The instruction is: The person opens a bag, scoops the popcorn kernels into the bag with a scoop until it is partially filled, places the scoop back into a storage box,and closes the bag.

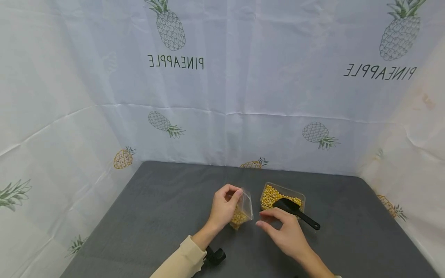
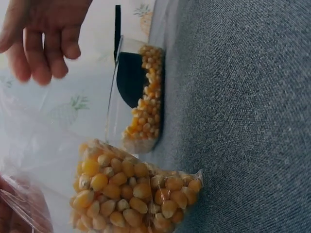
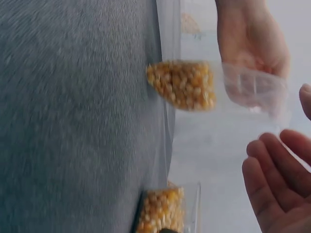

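My left hand (image 1: 222,206) pinches the top of a clear plastic bag (image 1: 240,217) between thumb and fingers. Yellow corn kernels (image 2: 114,187) fill the lower part of the bag, which hangs upright with its bottom corner close to the table. To the right of it, my right hand (image 1: 286,234) holds nothing; its fingers are loosely bent, a short way from the bag's top edge. Just beyond that hand stands a clear plastic container (image 2: 113,119) of corn kernels (image 1: 269,197). A black scoop (image 1: 291,207) lies in the container, its handle sticking out over the near right rim.
Dark grey cloth covers the table (image 1: 167,200). White curtains (image 1: 222,88) printed with pineapples surround the table at the back and both sides. A black device (image 1: 216,257) shows beside the left sleeve (image 1: 184,256).
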A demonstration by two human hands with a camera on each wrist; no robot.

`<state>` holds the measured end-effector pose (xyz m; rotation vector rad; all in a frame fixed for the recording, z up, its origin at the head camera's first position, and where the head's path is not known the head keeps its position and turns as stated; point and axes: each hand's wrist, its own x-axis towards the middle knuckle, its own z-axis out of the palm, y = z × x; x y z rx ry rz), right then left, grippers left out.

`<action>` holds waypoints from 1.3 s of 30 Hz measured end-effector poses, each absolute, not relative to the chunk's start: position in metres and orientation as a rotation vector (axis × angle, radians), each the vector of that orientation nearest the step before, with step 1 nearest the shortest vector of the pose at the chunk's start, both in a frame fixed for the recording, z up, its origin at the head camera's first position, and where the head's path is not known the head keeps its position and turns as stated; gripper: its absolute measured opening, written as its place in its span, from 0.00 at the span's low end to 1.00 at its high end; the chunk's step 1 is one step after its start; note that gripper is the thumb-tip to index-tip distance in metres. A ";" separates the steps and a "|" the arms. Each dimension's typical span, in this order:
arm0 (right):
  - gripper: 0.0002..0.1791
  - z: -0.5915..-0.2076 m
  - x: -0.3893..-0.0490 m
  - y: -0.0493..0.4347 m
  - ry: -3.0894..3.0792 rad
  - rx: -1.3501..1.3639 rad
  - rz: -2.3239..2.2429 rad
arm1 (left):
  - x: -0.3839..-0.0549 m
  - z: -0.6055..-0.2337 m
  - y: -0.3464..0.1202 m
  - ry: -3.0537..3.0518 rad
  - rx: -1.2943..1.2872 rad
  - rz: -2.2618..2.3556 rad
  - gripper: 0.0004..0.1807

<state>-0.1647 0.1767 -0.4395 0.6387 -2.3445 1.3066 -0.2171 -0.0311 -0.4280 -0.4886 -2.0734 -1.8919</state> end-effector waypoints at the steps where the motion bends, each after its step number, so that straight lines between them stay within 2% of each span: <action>1: 0.14 -0.440 -0.165 0.174 -2.349 0.626 1.307 | -0.217 -0.428 -0.031 -2.065 -0.494 -1.884 0.05; 5: 0.16 -0.441 -0.167 0.166 -2.381 0.557 1.306 | -0.224 -0.443 -0.031 -2.053 -0.489 -1.877 0.06; 16: 0.06 -0.437 -0.175 0.166 -2.268 0.507 1.308 | -0.217 -0.442 -0.033 -1.978 -0.559 -1.977 0.05; 28: 0.05 -0.420 -0.181 0.177 -2.216 0.340 1.561 | -0.212 -0.437 -0.042 -1.973 -0.721 -1.964 0.07; 35: 0.05 -0.419 -0.184 0.181 -2.186 0.371 1.584 | -0.208 -0.435 -0.044 -1.958 -0.775 -1.946 0.05; 39: 0.04 -0.421 -0.187 0.182 -2.186 0.415 1.597 | -0.207 -0.439 -0.045 -1.978 -0.741 -1.965 0.06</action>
